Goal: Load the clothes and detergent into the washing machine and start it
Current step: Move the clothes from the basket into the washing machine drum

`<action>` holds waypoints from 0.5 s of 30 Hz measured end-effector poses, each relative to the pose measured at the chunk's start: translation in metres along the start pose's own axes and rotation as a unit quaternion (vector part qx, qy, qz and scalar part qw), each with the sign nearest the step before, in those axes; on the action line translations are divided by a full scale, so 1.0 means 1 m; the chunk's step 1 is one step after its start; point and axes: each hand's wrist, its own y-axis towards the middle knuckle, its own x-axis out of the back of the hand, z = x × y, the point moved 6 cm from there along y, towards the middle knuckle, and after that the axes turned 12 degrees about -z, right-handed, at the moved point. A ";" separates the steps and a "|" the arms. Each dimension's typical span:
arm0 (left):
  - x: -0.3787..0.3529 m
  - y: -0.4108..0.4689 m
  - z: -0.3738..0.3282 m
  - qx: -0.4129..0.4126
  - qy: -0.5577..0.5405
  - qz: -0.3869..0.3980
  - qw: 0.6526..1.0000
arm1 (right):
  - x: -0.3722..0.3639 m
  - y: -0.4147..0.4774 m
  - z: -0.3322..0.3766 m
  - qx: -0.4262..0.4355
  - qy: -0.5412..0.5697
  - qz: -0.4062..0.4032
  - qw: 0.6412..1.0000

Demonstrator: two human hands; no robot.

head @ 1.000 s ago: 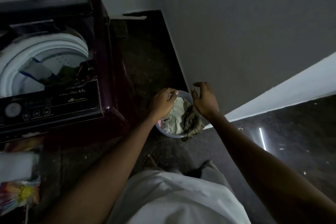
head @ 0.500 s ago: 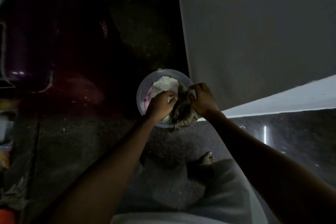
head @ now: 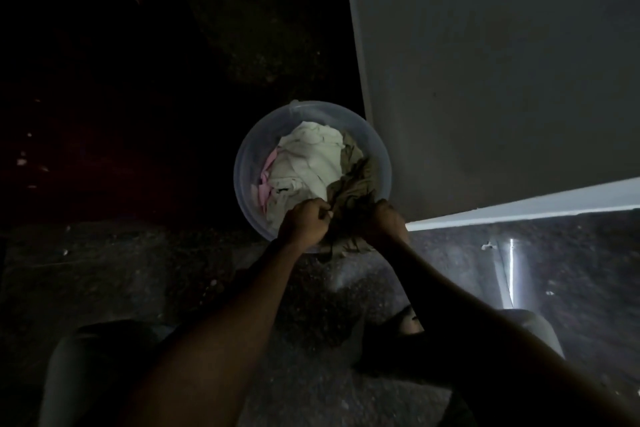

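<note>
Hanging over the near rim of the basin (head: 242, 163), the left hand (head: 304, 222) is pinching the olive garment (head: 360, 177) with curled fingers, and the right hand (head: 386, 222) is clutching it too. Inside the basin, white and pink clothes (head: 308, 156) are lying, so loading is seeming only partway through.

Wall (head: 485, 80) crowds basin (head: 246, 163)'s right; left floor (head: 138, 270) open.

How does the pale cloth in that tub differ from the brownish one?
Colour: the pale cloth is off-white, the brownish cloth a dull olive-brown. Handling: the left hand and right hand both grip the brownish cloth; neither grips the pale cloth. Place: the pale cloth sits wholly inside the tub, while the brownish cloth spills over its near rim. Both are crumpled and share that tub.
</note>
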 end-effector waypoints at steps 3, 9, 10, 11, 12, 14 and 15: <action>0.040 -0.017 -0.020 0.006 -0.021 -0.037 0.999 | 0.038 -0.014 0.020 0.014 0.030 0.009 0.999; 0.133 -0.065 -0.098 -0.010 -0.059 -0.031 0.998 | 0.167 -0.058 0.086 0.084 0.125 -0.017 0.988; 0.150 -0.073 -0.114 -0.019 -0.067 -0.030 0.997 | 0.189 -0.067 0.098 0.109 0.127 -0.024 0.986; 0.167 -0.082 -0.130 -0.028 -0.077 -0.029 0.996 | 0.211 -0.077 0.110 0.133 0.131 -0.026 0.982; 0.185 -0.091 -0.146 -0.032 -0.088 -0.027 0.995 | 0.232 -0.087 0.122 0.157 0.139 -0.026 0.977; 0.218 -0.109 -0.171 -0.021 -0.099 -0.021 0.995 | 0.270 -0.106 0.145 0.210 0.159 -0.028 0.964; 0.232 -0.116 -0.180 -0.013 -0.102 -0.014 0.995 | 0.288 -0.115 0.154 0.228 0.171 -0.032 0.958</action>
